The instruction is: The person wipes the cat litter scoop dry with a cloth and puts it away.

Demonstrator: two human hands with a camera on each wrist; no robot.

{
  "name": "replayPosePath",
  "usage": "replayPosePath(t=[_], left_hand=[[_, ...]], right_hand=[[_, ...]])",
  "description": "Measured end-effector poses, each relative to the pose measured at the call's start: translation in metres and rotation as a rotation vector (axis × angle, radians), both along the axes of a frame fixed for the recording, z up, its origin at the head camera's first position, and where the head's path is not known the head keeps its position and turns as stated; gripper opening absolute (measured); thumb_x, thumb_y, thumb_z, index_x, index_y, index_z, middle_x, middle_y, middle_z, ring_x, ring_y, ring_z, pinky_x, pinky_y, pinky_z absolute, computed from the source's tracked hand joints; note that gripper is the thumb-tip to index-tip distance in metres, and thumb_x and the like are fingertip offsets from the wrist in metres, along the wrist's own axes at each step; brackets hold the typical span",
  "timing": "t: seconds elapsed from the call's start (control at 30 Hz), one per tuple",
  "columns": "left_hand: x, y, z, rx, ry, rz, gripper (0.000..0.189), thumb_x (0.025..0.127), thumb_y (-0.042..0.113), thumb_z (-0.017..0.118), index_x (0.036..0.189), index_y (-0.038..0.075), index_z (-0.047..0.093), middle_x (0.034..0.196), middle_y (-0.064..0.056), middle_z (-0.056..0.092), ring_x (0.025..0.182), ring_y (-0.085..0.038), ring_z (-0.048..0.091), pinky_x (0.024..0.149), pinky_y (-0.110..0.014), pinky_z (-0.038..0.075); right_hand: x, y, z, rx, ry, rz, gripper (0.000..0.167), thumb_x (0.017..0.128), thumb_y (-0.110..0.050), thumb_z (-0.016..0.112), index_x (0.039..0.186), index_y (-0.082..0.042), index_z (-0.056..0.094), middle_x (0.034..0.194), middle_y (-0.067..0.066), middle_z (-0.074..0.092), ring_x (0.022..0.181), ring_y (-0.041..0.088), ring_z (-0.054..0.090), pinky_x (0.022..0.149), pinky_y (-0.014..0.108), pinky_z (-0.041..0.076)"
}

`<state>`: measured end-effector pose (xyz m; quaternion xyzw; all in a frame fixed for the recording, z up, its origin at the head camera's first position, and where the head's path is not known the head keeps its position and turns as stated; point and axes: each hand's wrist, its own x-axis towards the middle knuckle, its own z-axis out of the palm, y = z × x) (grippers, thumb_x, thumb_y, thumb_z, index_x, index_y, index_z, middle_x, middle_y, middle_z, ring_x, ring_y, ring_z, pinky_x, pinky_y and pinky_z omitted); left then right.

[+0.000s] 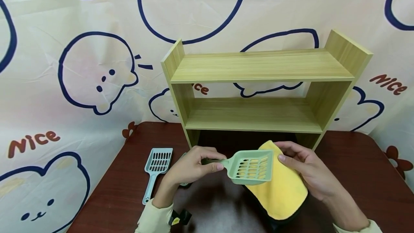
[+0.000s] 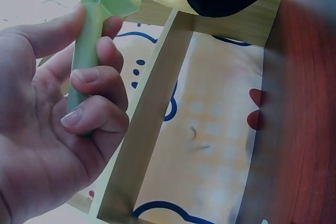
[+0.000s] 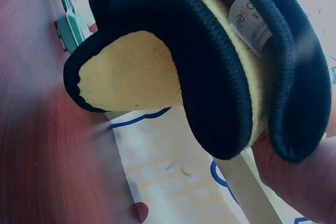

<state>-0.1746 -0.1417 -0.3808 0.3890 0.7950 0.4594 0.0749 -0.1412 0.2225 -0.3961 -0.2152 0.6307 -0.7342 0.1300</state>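
Observation:
My left hand (image 1: 195,164) grips the handle of a pale green slotted litter scoop (image 1: 245,182), its basin pointing right; in the left wrist view the fingers curl round the handle (image 2: 86,51). With my right hand (image 1: 312,170) I hold a folded yellow cleaning cloth (image 1: 281,193) with dark edging, thumb on its yellow face. In the head view the scoop's basin overlaps the cloth, and yellow shows through the slots. The right wrist view shows the cloth's dark folds (image 3: 215,77) and a white label (image 3: 251,27); most of that hand is hidden behind them.
A light blue slotted scoop (image 1: 158,164) lies on the dark red-brown table (image 1: 113,190) at the left. Another green item (image 1: 184,184) is mostly hidden behind my left hand. A two-tier wooden shelf (image 1: 255,114) stands at the back, before a cartoon-print backdrop (image 1: 97,17).

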Motion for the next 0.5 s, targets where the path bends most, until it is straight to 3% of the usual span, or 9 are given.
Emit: replayPosePath(t=[0.17, 0.5], left_hand=[[0.0005, 0.0017, 0.0001, 0.027, 0.042, 0.065, 0.017, 0.101, 0.020, 0.077, 0.116, 0.017, 0.083, 0.097, 0.004, 0.076, 0.085, -0.006, 0.063, 0.077, -0.027, 0.053], [0.0022, 0.0089, -0.0018, 0.028, 0.068, 0.300, 0.016, 0.097, 0.020, 0.081, 0.113, 0.020, 0.083, 0.096, 0.007, 0.074, 0.083, -0.010, 0.062, 0.074, -0.026, 0.052]], right_hand=[[0.0010, -0.0016, 0.0018, 0.020, -0.019, -0.032, 0.038, 0.113, -0.002, 0.048, 0.148, -0.011, 0.060, 0.118, 0.001, 0.069, 0.101, 0.013, 0.073, 0.079, 0.029, 0.064], [0.0043, -0.0068, 0.0031, 0.013, -0.067, 0.010, 0.037, 0.113, -0.004, 0.048, 0.147, -0.011, 0.061, 0.120, 0.004, 0.070, 0.104, 0.016, 0.074, 0.081, 0.033, 0.065]])
